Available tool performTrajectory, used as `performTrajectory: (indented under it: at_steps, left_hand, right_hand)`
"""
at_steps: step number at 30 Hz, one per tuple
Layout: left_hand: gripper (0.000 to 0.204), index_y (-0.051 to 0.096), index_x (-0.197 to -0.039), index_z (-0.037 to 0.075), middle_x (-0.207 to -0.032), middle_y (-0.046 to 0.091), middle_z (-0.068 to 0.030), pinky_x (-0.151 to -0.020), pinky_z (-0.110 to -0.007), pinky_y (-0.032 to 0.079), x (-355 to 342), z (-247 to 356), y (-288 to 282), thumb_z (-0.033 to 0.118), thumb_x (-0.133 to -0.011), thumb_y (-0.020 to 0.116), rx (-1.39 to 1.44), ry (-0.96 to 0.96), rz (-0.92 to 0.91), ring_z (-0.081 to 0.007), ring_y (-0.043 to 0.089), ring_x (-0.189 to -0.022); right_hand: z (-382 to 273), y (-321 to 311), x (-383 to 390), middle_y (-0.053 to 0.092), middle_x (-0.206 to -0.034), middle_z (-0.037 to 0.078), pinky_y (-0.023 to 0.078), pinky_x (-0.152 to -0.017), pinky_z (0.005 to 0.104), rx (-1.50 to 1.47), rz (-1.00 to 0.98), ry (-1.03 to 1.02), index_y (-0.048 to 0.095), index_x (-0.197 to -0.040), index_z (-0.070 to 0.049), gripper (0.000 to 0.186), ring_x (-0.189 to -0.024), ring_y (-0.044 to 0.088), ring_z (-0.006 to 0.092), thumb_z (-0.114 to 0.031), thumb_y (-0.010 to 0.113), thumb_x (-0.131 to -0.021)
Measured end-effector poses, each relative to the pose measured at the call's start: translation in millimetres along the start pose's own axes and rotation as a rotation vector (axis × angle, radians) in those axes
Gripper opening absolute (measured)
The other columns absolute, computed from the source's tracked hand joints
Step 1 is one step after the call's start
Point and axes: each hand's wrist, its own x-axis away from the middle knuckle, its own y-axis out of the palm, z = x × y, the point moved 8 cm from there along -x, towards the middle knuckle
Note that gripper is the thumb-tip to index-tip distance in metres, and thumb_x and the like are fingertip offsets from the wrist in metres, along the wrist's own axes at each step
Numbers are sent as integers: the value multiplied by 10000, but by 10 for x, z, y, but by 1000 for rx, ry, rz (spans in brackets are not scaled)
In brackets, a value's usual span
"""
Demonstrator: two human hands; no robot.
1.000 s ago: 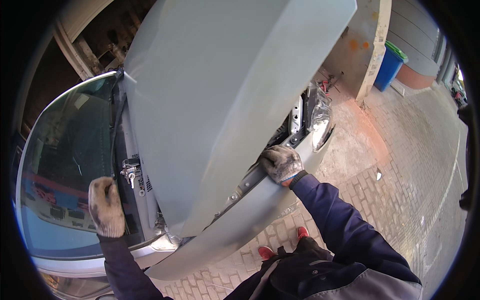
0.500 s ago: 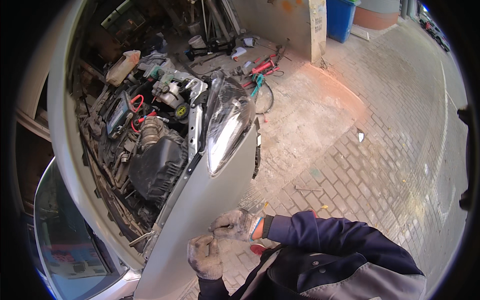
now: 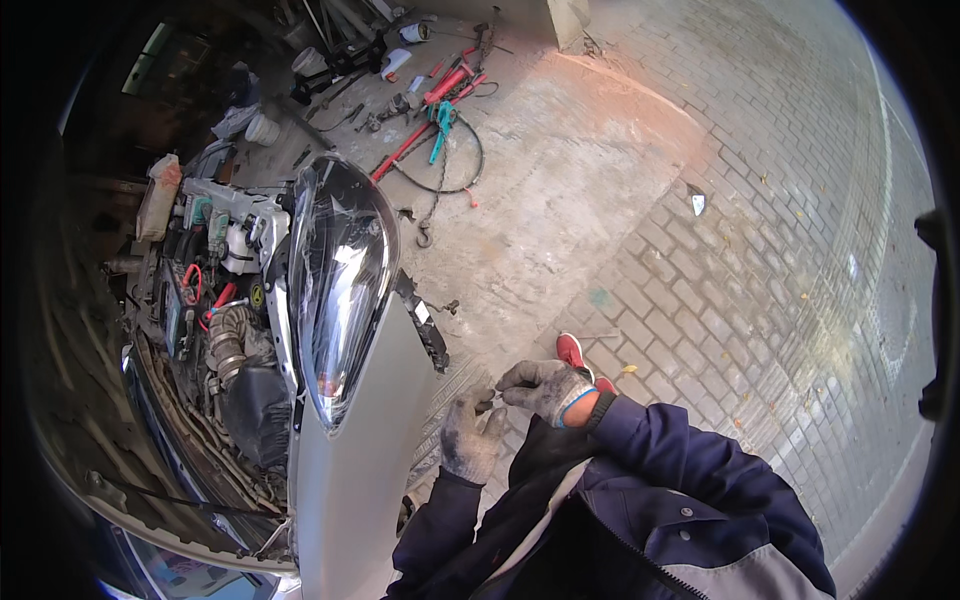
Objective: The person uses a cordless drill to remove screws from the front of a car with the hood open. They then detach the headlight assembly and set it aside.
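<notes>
One gloved left hand [image 3: 470,437], half curled, is just beside the right hand [image 3: 548,390], pinched narrow, right of and below the headlight [image 3: 345,260]; I can't tell what either grip holds. The headlight already sits against the fender [image 3: 368,430], film [image 3: 335,320] still on.

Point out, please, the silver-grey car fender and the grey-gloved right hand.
Silver-grey car fender [image 3: 350,490], head view: smooth outer side.
Grey-gloved right hand [image 3: 550,388], head view: back of glove.
</notes>
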Motion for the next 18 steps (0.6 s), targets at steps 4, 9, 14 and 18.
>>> performTrajectory:
  at_steps: [4, 9, 14, 18]
  left_hand:
    - [434, 657, -1323, 12, -1121, 717, -167, -897, -438, 578, -559, -324, 425, 244, -979, 783, 106, -48, -86, -316, 714, -1010]
    - [435, 655, -1312, 3, -1171, 717, -187, -919, -439, 582, -1386, -759, 678, 268, -989, 775, 148, -179, -79, -330, 716, -1045]
    - [411, 653, -1330, 41, -1234, 689, -179, -950, -485, 564, -2115, -362, 44, 255, -994, 754, -221, 77, 111, -344, 675, -1140]
    - [442, 609, -1420, 108, -1351, 666, -145, -1022, -495, 554, -2491, -48, -898, 372, -1069, 660, -539, 203, 413, -334, 653, -1215]
  right_hand:
    - [41, -750, -240, 796, -1131, 61, 565, -960, 308, -101, 130, 136, 762, -1237, -31, 265, -1027, 725, 148, -164, 754, -1007]
    - [-97, -1708, -752, 803, -1092, 49, 573, -939, 319, -36, 315, 167, 772, -1204, -25, 248, -1004, 714, 128, -142, 763, -986]
    - [-109, -2413, -1358, 795, -1041, 32, 574, -888, 306, -46, 355, 256, 752, -1164, -23, 218, -940, 700, 116, -133, 778, -977]
    - [-53, -2735, -1803, 780, -1061, 119, 627, -924, 377, -309, 306, 307, 713, -1177, 0, 160, -997, 766, 225, -60, 713, -1029]
